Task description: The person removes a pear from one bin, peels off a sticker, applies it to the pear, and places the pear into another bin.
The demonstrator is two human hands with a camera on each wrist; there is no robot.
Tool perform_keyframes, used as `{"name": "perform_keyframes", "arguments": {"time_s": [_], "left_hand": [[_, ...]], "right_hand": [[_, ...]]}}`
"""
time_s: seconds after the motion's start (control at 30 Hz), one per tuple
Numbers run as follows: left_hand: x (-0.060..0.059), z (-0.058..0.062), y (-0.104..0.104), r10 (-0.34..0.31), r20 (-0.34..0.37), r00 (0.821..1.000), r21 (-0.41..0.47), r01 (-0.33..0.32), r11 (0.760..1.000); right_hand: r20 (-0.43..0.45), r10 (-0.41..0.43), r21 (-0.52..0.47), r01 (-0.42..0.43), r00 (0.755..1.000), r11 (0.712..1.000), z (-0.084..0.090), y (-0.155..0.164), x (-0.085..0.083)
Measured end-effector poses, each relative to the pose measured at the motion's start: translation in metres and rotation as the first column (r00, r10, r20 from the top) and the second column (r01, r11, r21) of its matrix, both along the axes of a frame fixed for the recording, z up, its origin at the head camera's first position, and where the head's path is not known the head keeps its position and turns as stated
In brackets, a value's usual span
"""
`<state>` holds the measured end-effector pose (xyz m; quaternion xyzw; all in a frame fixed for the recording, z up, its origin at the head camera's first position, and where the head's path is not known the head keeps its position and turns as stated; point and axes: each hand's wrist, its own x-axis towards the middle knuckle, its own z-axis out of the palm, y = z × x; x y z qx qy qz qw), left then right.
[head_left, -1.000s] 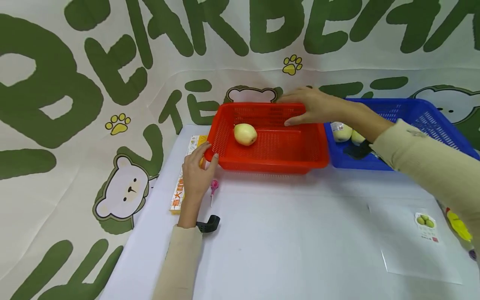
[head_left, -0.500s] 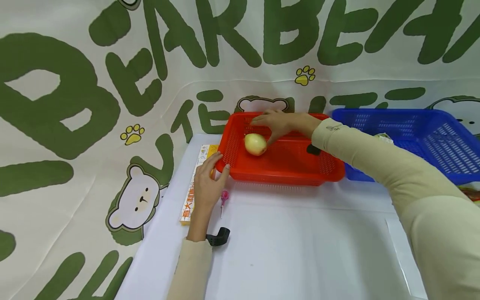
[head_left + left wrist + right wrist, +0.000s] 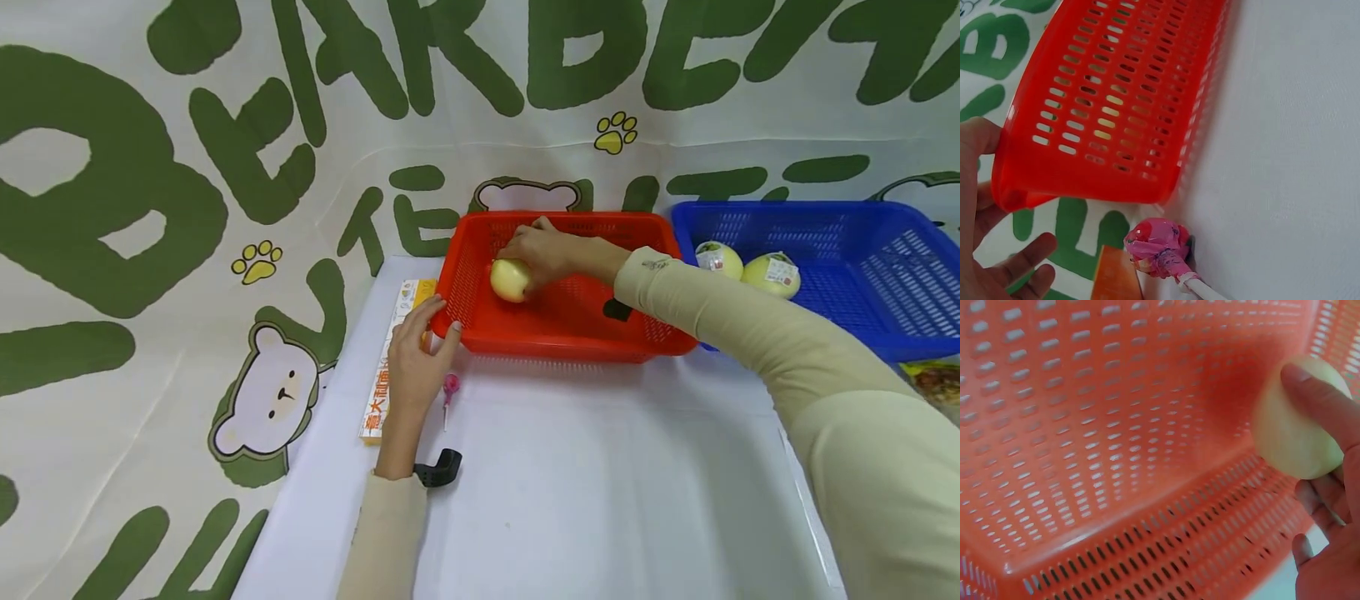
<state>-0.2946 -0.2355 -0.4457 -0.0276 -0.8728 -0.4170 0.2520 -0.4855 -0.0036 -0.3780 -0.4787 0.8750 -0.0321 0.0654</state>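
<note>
A pale yellow pear is at the left end of the red basket. My right hand reaches in over it. The right wrist view shows the thumb across one side of the pear and the fingers curled beneath its other side. At the basket's near left corner is my left hand. From the left wrist, its thumb lies along the red rim with a finger behind the corner, while the other fingers stand loosely apart.
To the right, a blue basket holds a wrapped pear and another beside it. A yellow and white box lies under the left hand, next to a pink lollipop. A colourful packet shows at the right edge.
My right hand has come left and down from above the red basket onto the pear, which has turned slightly in its grip. The left hand has stayed at the basket's corner.
</note>
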Motion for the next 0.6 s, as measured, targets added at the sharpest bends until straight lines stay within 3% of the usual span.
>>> {"name": "perform_keyframes", "arguments": {"time_s": [0.3,0.43,0.6], "left_hand": [[-0.001,0.008,-0.001,0.007,0.000,1.000,0.009,-0.007,1.000],[0.001,0.005,-0.002,0.002,0.005,1.000,0.008,-0.002,1.000],[0.001,0.002,0.003,-0.011,0.014,1.000,0.012,0.010,1.000]], "right_hand": [[-0.091,-0.101,-0.160,0.085,0.991,0.983,0.073,0.045,0.059],[-0.110,-0.140,-0.230,0.112,0.984,0.967,0.087,0.074,0.095],[-0.136,-0.212,-0.296,0.164,0.968,0.941,0.090,0.112,0.143]]}}
